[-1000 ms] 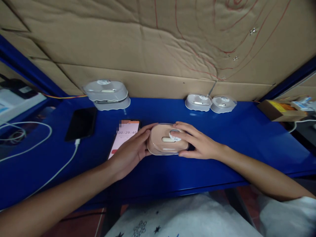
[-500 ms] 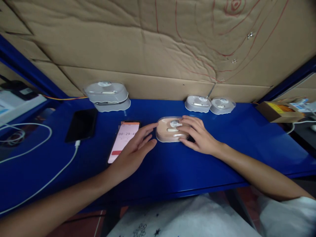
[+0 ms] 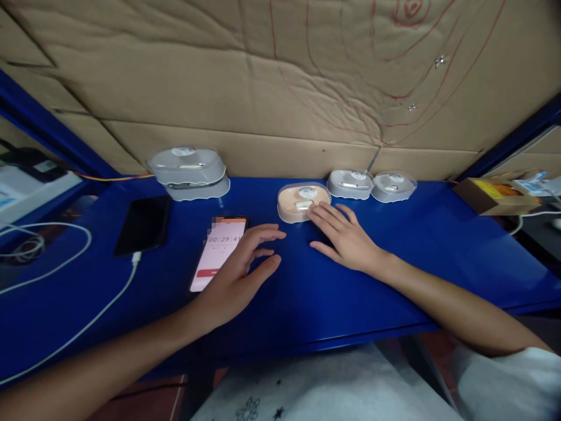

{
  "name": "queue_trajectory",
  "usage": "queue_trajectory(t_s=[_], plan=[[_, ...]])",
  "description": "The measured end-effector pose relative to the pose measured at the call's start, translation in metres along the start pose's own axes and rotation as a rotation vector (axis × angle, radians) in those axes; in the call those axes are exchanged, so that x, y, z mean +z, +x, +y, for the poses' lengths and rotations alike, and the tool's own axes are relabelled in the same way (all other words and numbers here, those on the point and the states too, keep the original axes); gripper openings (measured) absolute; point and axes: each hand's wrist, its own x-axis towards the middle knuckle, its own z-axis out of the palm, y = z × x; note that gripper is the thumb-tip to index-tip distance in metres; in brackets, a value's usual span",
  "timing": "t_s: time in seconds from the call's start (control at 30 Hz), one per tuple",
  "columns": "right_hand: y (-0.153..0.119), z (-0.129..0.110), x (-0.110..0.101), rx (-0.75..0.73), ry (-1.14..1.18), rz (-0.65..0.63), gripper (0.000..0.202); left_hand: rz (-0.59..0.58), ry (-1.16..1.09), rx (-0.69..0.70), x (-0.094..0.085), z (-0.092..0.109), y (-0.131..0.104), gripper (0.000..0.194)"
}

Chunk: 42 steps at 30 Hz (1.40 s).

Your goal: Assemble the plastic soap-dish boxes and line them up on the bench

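A small oval container [image 3: 287,204] with a beige-pink body, a clear lid, a light-coloured clasp and a round white label rests on the blue table in front of me. My right hand [image 3: 344,234] has its fingers stretched out, with the fingertips at the container's near right edge; whether they press on it I cannot tell. Over the right side of the lit phone [image 3: 210,257] hovers my left hand [image 3: 245,266], fingers apart and holding nothing, a little short of the container. The phone shows a running timer.
Two grey lidded containers [image 3: 193,175] are stacked at the back left. Two more, one grey container [image 3: 349,184] and another [image 3: 393,187], stand side by side at the back right. A dark phone [image 3: 144,225] with a white cable lies left. An open cardboard box [image 3: 493,197] sits far right.
The beige container has slid away from me, toward the cardboard backing. My right hand has come off its right side to its near edge. My left hand has drawn back slightly from it.
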Motion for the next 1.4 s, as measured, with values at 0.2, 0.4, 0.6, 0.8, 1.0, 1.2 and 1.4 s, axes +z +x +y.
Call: queue_trajectory(t_s=[0.2, 0.4, 0.6, 0.8, 1.0, 1.2, 1.4], plan=[[0.001, 0.015, 0.006, 0.108, 0.001, -0.086, 0.065, -0.029, 0.039, 0.003, -0.001, 0.001, 0.000, 0.023], [-0.002, 0.017, 0.009, 0.102, 0.072, -0.071, 0.066, -0.035, 0.053, 0.007, -0.001, 0.002, 0.000, 0.022], [0.005, 0.016, 0.011, 0.137, 0.077, -0.006, 0.076, -0.045, 0.053, 0.001, -0.001, 0.003, 0.000, 0.022], [-0.007, 0.028, -0.026, 0.122, -0.041, 0.037, 0.054, -0.035, 0.057, 0.009, -0.003, 0.006, 0.001, 0.021], [-0.085, 0.067, -0.065, 0.234, -0.118, -0.007, 0.043, -0.035, 0.059, 0.007, -0.003, 0.005, 0.001, 0.020], [-0.166, 0.145, -0.080, 0.533, -0.293, -0.027, 0.043, -0.053, 0.053, 0.027, 0.000, 0.004, 0.001, 0.019], [-0.169, 0.217, -0.077, 0.737, -0.394, 0.021, 0.044, -0.059, 0.079, 0.044, 0.000, 0.006, 0.003, 0.019]])
